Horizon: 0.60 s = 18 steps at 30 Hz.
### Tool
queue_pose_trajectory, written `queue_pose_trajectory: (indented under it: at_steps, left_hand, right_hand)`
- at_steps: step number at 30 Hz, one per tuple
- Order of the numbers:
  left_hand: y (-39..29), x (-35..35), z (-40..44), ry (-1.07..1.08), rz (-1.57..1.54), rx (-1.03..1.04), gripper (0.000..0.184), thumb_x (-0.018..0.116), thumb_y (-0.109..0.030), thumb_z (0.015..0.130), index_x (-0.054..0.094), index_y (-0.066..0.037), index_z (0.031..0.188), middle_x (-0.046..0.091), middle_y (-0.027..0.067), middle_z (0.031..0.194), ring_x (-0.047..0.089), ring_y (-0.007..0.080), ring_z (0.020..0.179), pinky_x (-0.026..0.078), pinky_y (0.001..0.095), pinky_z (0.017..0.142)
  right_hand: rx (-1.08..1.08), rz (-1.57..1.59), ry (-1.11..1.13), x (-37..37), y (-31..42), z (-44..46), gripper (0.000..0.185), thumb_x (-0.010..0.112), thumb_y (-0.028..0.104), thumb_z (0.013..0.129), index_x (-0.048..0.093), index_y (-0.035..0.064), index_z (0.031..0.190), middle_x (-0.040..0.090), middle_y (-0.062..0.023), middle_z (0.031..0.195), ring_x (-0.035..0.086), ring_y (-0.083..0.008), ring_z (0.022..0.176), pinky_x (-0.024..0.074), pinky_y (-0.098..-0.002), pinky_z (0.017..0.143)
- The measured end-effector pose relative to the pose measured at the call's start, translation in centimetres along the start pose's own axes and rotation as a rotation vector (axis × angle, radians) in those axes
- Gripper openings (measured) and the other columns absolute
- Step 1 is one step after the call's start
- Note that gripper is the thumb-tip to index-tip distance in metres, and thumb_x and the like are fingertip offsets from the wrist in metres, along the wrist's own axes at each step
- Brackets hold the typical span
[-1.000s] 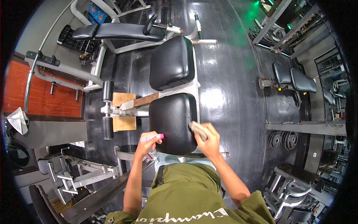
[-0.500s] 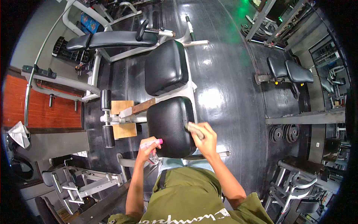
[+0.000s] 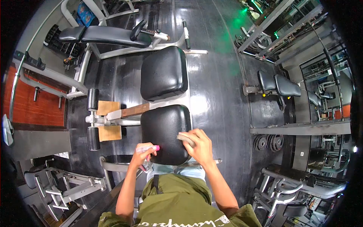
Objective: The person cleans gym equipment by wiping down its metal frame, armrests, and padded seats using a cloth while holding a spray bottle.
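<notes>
My left hand is wrapped round a small clear spray bottle with a pink nozzle, held at the left edge of the near black padded seat. Most of the bottle is covered by my fingers. In my right hand is a folded greyish cloth, pinched between thumb and fingers over the seat's right side. The cloth seems to touch the black surface, though its underside is hidden.
A second black pad sits just beyond, on the same white frame. Foam rollers and wooden blocks lie to the left. Further off are a bench, weight plates and a machine at right.
My right hand and the cloth have shifted left and inward over the seat. The left hand still grips the bottle beside the seat. The whole view has swung slightly.
</notes>
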State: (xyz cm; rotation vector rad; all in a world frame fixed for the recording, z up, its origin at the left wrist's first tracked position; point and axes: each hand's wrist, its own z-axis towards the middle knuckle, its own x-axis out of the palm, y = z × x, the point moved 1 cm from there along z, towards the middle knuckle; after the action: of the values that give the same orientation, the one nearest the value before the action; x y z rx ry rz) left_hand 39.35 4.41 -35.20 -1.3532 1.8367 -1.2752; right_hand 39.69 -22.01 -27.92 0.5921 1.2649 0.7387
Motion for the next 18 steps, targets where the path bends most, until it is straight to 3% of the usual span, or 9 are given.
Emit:
queue_pose_trajectory:
  at_steps: [2,3,4,6,12,14,16,18]
  left_hand:
    - [-0.3,0.1,0.0,-0.001,0.002,0.005,0.032,0.063,-0.027,0.089,0.065,0.001,0.073,0.066,0.0091,0.070,0.051,0.0094,0.045,0.040,0.0245,0.043]
    - [-0.4,0.2,0.0,-0.015,-0.011,0.001,0.032,0.065,-0.027,0.089,0.065,0.000,0.072,0.065,0.0073,0.068,0.051,0.0091,0.045,0.039,0.0248,0.044]
    - [-0.4,0.4,-0.2,-0.030,-0.025,-0.007,0.031,0.066,-0.027,0.088,0.066,0.000,0.071,0.064,0.0055,0.067,0.050,0.0089,0.044,0.038,0.0251,0.044]
    - [-0.5,0.6,-0.2,-0.041,-0.026,0.003,0.031,0.067,-0.027,0.088,0.066,-0.001,0.071,0.064,0.0049,0.066,0.049,0.0086,0.044,0.038,0.0250,0.044]
    - [-0.5,0.7,0.1,-0.066,-0.054,-0.032,0.032,0.070,-0.028,0.086,0.067,-0.001,0.070,0.064,0.0034,0.065,0.049,0.0076,0.045,0.038,0.0247,0.043]
    - [-0.6,1.0,0.1,-0.099,-0.052,-0.048,0.033,0.071,-0.029,0.086,0.068,-0.001,0.070,0.064,0.0031,0.064,0.049,0.0075,0.046,0.037,0.0246,0.043]
    - [-0.7,1.1,-0.1,-0.115,0.015,-0.074,0.027,0.069,-0.026,0.086,0.069,-0.002,0.073,0.066,0.0036,0.066,0.049,0.0070,0.045,0.036,0.0228,0.042]
    - [-0.4,1.4,-0.6,-0.182,0.011,-0.060,0.028,0.070,-0.026,0.086,0.069,-0.002,0.072,0.065,0.0028,0.065,0.050,0.0068,0.045,0.036,0.0235,0.042]
  right_hand:
    - [-0.074,-0.156,0.226,-0.3,1.7,1.5,0.028,0.075,0.012,0.072,0.074,0.0191,0.100,0.062,-0.0024,0.090,0.061,-0.0245,0.084,0.0533,-0.0385,0.072]
    - [-0.094,-0.203,0.396,-0.7,2.2,1.6,0.023,0.075,0.022,0.075,0.072,0.0198,0.098,0.058,-0.0016,0.094,0.059,-0.0237,0.092,0.0555,-0.0385,0.072]
    - [-0.099,-0.203,0.399,-1.1,2.6,1.2,0.023,0.075,0.022,0.075,0.072,0.0198,0.098,0.058,-0.0016,0.094,0.059,-0.0237,0.092,0.0555,-0.0385,0.072]
    - [-0.244,-0.292,0.657,-1.6,3.1,0.1,0.025,0.076,0.024,0.074,0.072,0.0212,0.098,0.057,-0.0002,0.095,0.059,-0.0221,0.091,0.0553,-0.0390,0.069]
    - [-0.315,-0.303,0.607,-2.4,1.0,4.2,0.026,0.075,0.022,0.074,0.072,0.0253,0.100,0.057,0.0034,0.089,0.060,-0.0194,0.085,0.0560,-0.0359,0.066]
    - [-0.334,-0.365,0.475,-1.1,0.7,5.9,0.027,0.075,0.022,0.074,0.072,0.0242,0.101,0.058,0.0030,0.090,0.061,-0.0206,0.086,0.0562,-0.0371,0.067]
    - [-0.374,-0.397,0.568,0.3,2.0,6.1,0.027,0.075,0.024,0.074,0.072,0.0232,0.101,0.059,0.0020,0.094,0.061,-0.0217,0.090,0.0566,-0.0381,0.069]
    - [-0.526,-0.407,0.782,1.8,2.9,4.7,0.021,0.073,0.021,0.075,0.071,0.0155,0.095,0.060,-0.0009,0.102,0.060,-0.0244,0.098,0.0579,-0.0381,0.067]
